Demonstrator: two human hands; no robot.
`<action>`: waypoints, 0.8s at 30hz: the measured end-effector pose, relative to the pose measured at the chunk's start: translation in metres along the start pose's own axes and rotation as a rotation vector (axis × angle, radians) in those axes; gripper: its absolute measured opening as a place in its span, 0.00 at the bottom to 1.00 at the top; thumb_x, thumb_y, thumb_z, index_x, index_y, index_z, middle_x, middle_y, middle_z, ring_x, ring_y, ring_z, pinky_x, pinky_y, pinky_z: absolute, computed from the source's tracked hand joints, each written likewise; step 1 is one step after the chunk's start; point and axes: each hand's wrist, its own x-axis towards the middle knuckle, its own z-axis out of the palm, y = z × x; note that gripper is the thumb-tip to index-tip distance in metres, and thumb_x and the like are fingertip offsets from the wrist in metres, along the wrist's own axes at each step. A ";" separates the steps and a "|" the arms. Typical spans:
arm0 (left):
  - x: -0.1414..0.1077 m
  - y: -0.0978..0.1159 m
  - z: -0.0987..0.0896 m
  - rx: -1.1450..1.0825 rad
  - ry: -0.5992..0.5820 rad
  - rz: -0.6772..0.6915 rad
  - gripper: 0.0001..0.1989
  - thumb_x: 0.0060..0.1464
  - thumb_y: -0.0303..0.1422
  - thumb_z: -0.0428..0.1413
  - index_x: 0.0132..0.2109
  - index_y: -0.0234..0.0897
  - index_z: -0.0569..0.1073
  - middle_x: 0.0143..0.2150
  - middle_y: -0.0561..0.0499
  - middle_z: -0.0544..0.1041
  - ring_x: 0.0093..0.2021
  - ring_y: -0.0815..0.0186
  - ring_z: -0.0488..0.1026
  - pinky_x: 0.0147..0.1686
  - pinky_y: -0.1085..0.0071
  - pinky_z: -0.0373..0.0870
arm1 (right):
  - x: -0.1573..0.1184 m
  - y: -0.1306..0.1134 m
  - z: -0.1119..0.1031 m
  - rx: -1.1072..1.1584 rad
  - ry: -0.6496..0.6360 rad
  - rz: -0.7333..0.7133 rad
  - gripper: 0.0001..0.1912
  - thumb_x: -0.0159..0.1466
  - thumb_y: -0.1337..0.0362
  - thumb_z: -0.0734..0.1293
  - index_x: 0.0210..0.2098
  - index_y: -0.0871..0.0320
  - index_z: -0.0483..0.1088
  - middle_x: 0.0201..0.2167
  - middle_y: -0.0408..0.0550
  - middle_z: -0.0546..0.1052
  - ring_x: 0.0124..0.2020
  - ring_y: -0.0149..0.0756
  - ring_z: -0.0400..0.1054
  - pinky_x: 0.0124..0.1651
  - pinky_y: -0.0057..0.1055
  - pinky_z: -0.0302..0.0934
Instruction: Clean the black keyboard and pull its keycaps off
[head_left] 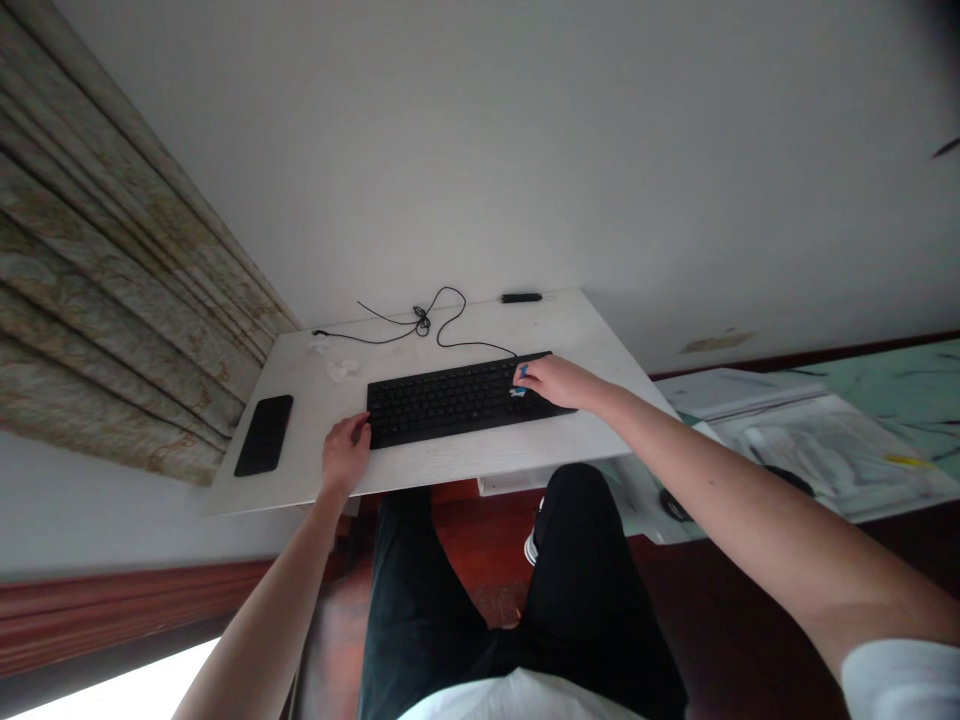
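A black keyboard (442,402) lies flat on the white table (420,465), slightly tilted in view. My left hand (346,452) grips its left end, thumb and fingers at the edge. Over the right part of the keys, my right hand (551,380) is closed on a small blue-and-white thing (519,388). Its lower end meets the keys, and my fingers hide most of it, so its kind cannot be made out. A thin black cable (450,340) leaves the keyboard's back edge and lies in a loose bundle behind it.
At the left stands a black phone (264,435) lying flat. Crumpled white tissue (343,368) lies behind the keyboard, and a short black rod-like object (520,298) is by the wall. A patterned curtain (112,250) hangs left; plastic-covered items (817,440) lie at the right.
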 end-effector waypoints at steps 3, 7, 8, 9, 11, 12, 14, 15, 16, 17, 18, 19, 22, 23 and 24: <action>-0.001 0.002 -0.001 0.007 -0.001 -0.003 0.19 0.62 0.40 0.49 0.51 0.38 0.78 0.49 0.43 0.81 0.52 0.53 0.76 0.58 0.52 0.71 | -0.006 0.010 -0.003 0.008 0.006 0.011 0.12 0.71 0.63 0.62 0.38 0.55 0.79 0.40 0.49 0.83 0.39 0.39 0.75 0.45 0.33 0.64; -0.001 0.004 -0.002 0.014 -0.005 -0.004 0.19 0.62 0.40 0.49 0.51 0.38 0.78 0.49 0.43 0.81 0.51 0.54 0.76 0.58 0.52 0.71 | -0.015 0.022 -0.009 -0.031 0.009 0.040 0.13 0.71 0.63 0.61 0.38 0.55 0.79 0.40 0.50 0.83 0.39 0.40 0.75 0.44 0.33 0.63; -0.001 0.004 -0.002 0.017 -0.007 -0.003 0.19 0.62 0.40 0.49 0.51 0.38 0.78 0.49 0.42 0.81 0.51 0.54 0.76 0.58 0.52 0.71 | -0.018 0.025 -0.011 -0.042 0.011 0.053 0.13 0.71 0.63 0.61 0.38 0.55 0.79 0.39 0.50 0.83 0.38 0.40 0.75 0.44 0.33 0.62; 0.000 0.004 -0.002 0.020 -0.008 -0.003 0.19 0.62 0.40 0.49 0.51 0.37 0.78 0.49 0.42 0.81 0.52 0.53 0.76 0.58 0.52 0.70 | -0.021 0.027 -0.012 -0.049 0.013 0.065 0.13 0.70 0.62 0.61 0.37 0.55 0.79 0.39 0.50 0.83 0.38 0.40 0.75 0.44 0.33 0.62; 0.000 0.004 -0.003 0.025 -0.011 -0.001 0.19 0.62 0.40 0.49 0.51 0.37 0.78 0.50 0.42 0.81 0.52 0.53 0.76 0.58 0.52 0.70 | -0.026 0.033 -0.015 -0.046 0.015 0.083 0.13 0.70 0.62 0.61 0.37 0.55 0.78 0.38 0.50 0.82 0.38 0.40 0.75 0.44 0.33 0.62; 0.000 0.004 -0.003 0.026 -0.011 0.001 0.19 0.62 0.40 0.49 0.51 0.38 0.78 0.50 0.42 0.81 0.52 0.53 0.76 0.58 0.52 0.70 | -0.029 0.036 -0.017 -0.037 0.016 0.088 0.13 0.70 0.63 0.61 0.37 0.55 0.78 0.38 0.50 0.82 0.38 0.40 0.75 0.43 0.33 0.62; 0.000 0.004 -0.002 0.025 -0.008 0.004 0.19 0.62 0.40 0.49 0.52 0.39 0.78 0.50 0.43 0.81 0.52 0.53 0.76 0.58 0.52 0.71 | -0.034 0.041 -0.019 -0.012 0.019 0.105 0.13 0.69 0.63 0.61 0.37 0.55 0.78 0.37 0.50 0.82 0.37 0.40 0.74 0.42 0.32 0.61; -0.001 0.004 -0.002 0.023 -0.007 0.006 0.19 0.62 0.40 0.49 0.52 0.39 0.78 0.50 0.43 0.81 0.52 0.53 0.76 0.58 0.52 0.71 | -0.037 0.044 -0.020 -0.002 0.020 0.116 0.13 0.69 0.63 0.61 0.36 0.55 0.78 0.37 0.50 0.82 0.36 0.40 0.74 0.42 0.32 0.61; -0.001 0.004 -0.002 0.023 -0.005 0.007 0.19 0.62 0.40 0.49 0.52 0.39 0.78 0.50 0.43 0.81 0.52 0.53 0.76 0.58 0.52 0.71 | -0.039 0.047 -0.021 0.008 0.020 0.128 0.13 0.68 0.63 0.61 0.36 0.55 0.78 0.37 0.50 0.82 0.36 0.39 0.74 0.41 0.32 0.61; -0.001 0.004 -0.002 0.023 -0.004 0.007 0.19 0.62 0.40 0.49 0.52 0.39 0.78 0.50 0.43 0.81 0.52 0.53 0.76 0.58 0.52 0.71 | -0.042 0.050 -0.022 0.016 0.020 0.139 0.13 0.68 0.63 0.61 0.36 0.55 0.78 0.37 0.50 0.83 0.36 0.39 0.74 0.41 0.32 0.61; -0.002 0.004 -0.002 0.025 -0.003 0.006 0.19 0.62 0.40 0.49 0.52 0.39 0.78 0.50 0.43 0.81 0.52 0.53 0.76 0.58 0.52 0.70 | -0.044 0.053 -0.023 0.023 0.021 0.151 0.13 0.68 0.63 0.61 0.36 0.55 0.78 0.38 0.50 0.83 0.36 0.40 0.74 0.41 0.32 0.62; -0.002 0.004 -0.002 0.027 -0.004 0.004 0.19 0.62 0.40 0.49 0.52 0.39 0.78 0.50 0.43 0.81 0.53 0.53 0.76 0.59 0.52 0.70 | -0.046 0.056 -0.024 0.030 0.024 0.162 0.13 0.68 0.63 0.61 0.36 0.55 0.78 0.38 0.51 0.83 0.37 0.40 0.75 0.41 0.32 0.62; -0.002 0.004 -0.002 0.033 -0.006 0.000 0.19 0.62 0.41 0.49 0.52 0.39 0.78 0.50 0.43 0.81 0.52 0.53 0.76 0.59 0.52 0.70 | -0.051 0.063 -0.026 0.038 0.041 0.188 0.13 0.68 0.64 0.61 0.37 0.56 0.78 0.39 0.52 0.83 0.38 0.40 0.75 0.42 0.33 0.63; -0.002 0.004 -0.002 0.033 -0.006 0.001 0.19 0.62 0.41 0.49 0.52 0.39 0.78 0.50 0.43 0.81 0.52 0.54 0.76 0.58 0.52 0.71 | -0.052 0.065 -0.027 0.036 0.045 0.190 0.13 0.68 0.64 0.61 0.38 0.57 0.78 0.40 0.52 0.83 0.39 0.41 0.75 0.43 0.33 0.63; -0.002 0.004 -0.002 0.033 -0.005 0.003 0.19 0.62 0.41 0.49 0.52 0.39 0.78 0.50 0.44 0.81 0.52 0.54 0.76 0.58 0.52 0.71 | -0.054 0.067 -0.028 0.033 0.046 0.192 0.13 0.67 0.65 0.61 0.38 0.57 0.78 0.40 0.52 0.83 0.40 0.41 0.75 0.44 0.33 0.63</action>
